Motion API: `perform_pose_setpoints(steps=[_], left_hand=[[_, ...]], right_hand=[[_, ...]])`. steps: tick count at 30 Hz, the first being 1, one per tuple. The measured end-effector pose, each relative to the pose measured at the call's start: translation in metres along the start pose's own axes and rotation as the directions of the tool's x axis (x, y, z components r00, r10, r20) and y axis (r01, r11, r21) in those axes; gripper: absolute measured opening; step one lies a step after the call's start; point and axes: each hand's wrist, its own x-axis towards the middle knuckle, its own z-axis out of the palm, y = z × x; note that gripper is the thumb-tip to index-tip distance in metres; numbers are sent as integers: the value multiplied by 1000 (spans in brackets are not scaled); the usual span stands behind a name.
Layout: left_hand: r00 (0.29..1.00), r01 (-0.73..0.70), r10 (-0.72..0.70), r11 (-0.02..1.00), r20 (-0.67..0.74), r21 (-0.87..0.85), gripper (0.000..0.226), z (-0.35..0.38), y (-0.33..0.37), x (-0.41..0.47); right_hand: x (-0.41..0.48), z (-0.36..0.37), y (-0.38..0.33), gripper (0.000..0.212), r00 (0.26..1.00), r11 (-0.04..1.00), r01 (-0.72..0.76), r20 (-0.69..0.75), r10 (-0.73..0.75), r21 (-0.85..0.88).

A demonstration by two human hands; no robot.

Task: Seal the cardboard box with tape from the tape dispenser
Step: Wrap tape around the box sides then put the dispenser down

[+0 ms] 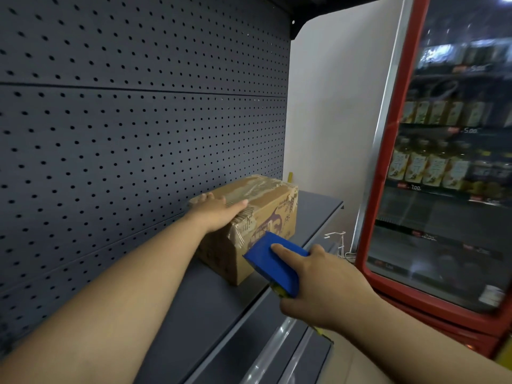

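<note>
A brown cardboard box (pixel 273 214) with purple print and old tape strips on its top stands on a grey metal shelf (pixel 210 306). My left hand (pixel 216 210) lies flat on the near top edge of the box, fingers spread. My right hand (pixel 318 284) grips a blue tape dispenser (pixel 273 261), index finger stretched along its top. The dispenser hovers just in front of the box's near right corner, close to its side face; contact cannot be told.
A dark perforated back panel (pixel 124 134) rises behind the shelf. A red-framed drinks fridge (pixel 443 162) with a glass door stands to the right. A white wire rack (pixel 338 239) sits past the shelf's right end. A white wall (pixel 332 106) is behind.
</note>
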Motion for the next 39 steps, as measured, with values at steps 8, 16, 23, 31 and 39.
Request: perform_pose_setpoints(steps=[8,16,23,31,39], left_hand=[[994,-12,11,1000,-107,-16,105,17,-4,-4],[995,-26,25,1000,-100,-11,100,15,-4,-5],[996,-33,35,999,-82,23,97,11,-3,-8],[998,-20,18,1000,-57,-20,98,11,-6,-9],[869,-338,240,927,-434,-164,79,35,-2,-17]], right_hand=[[26,-4,-15,68,1000,1000,-6,-3,6,3],[32,-14,-1,66,1000,1000,16,-26,-16,13],[36,-9,0,65,999,999,33,-25,-32,32],[36,2,15,47,998,999,18,59,-16,-40],[34,-2,58,75,974,981,-143,-159,164,133]])
